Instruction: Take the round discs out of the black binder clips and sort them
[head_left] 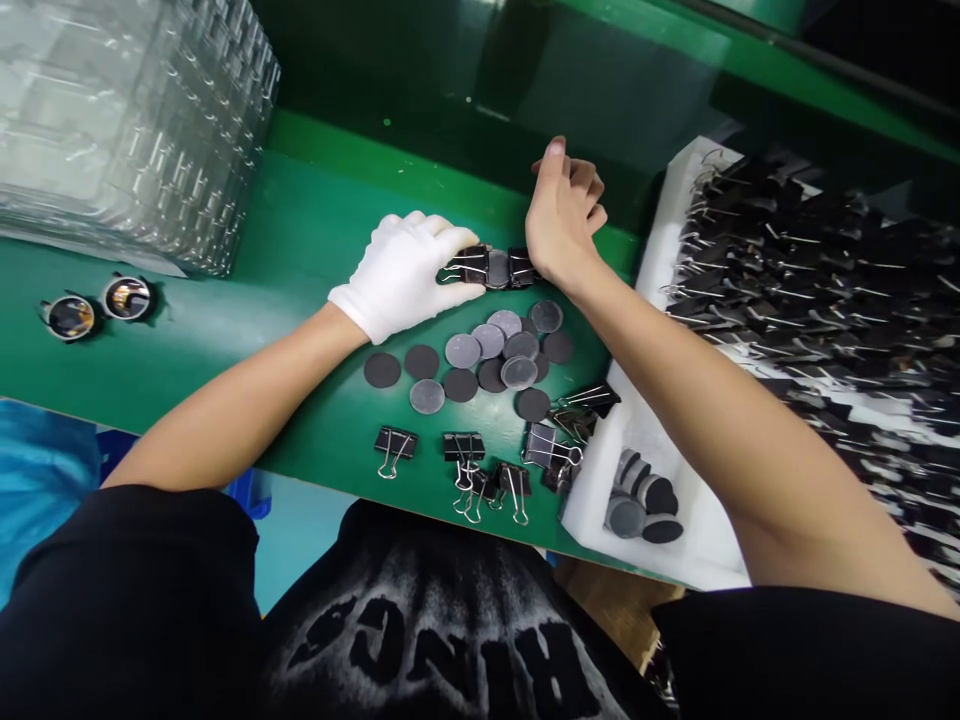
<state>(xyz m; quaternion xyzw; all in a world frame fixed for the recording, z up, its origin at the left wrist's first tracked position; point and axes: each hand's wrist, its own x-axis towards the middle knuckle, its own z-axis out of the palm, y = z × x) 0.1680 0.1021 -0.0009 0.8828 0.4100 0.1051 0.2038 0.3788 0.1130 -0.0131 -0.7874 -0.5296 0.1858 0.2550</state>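
Observation:
My left hand (409, 272), in a white glove, pinches the left end of a clipped piece: a round grey disc (498, 269) with a black binder clip (472, 265) on its left and another (520, 267) on its right. Bare, my right hand (564, 210) is raised at the right end of this piece, its fingers apart and pointing up, with nothing seen in them. Below the hands, several grey and black discs (463, 351) lie loose on the green table (300, 290), some overlapping. Nearer the front edge are several loose binder clips (396, 443).
A white foam tray (592, 490) at the right holds many clipped pieces (810, 260) and several discs (625, 517). Stacked clear plastic trays (135, 120) stand at the back left. Two round watch-like parts (127, 298) lie at the left.

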